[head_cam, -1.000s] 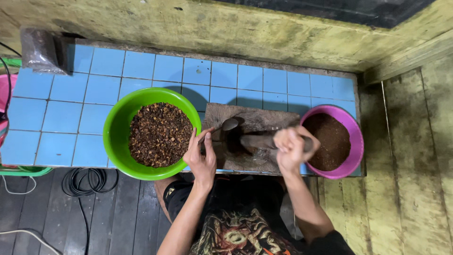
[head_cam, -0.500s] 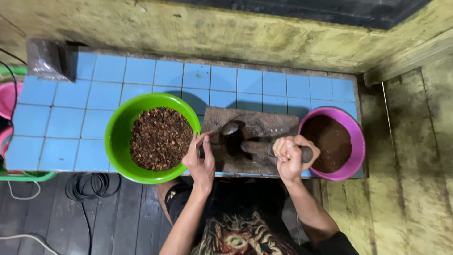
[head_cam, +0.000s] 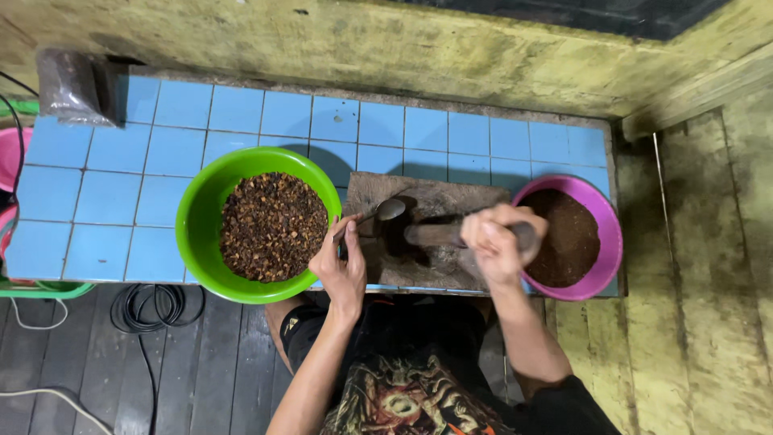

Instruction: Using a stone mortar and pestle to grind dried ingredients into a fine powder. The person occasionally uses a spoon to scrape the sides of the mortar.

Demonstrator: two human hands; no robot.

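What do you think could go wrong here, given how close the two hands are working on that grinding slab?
The left hand holds a spoon right beside the stone pestle gripped by the right hand, so its fingers could get struck. The purple bowl overhangs the tiled counter edge; a knock might tip the powder. The green bowl also juts past the edge.

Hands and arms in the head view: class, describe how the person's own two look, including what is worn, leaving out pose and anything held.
Both the left hand and the right hand are bare: no gloves, and no rings or watch that I can make out. The forearms are uncovered too. A short black sleeve shows at the right upper arm, part of a black shirt with a coloured printed graphic on the chest.
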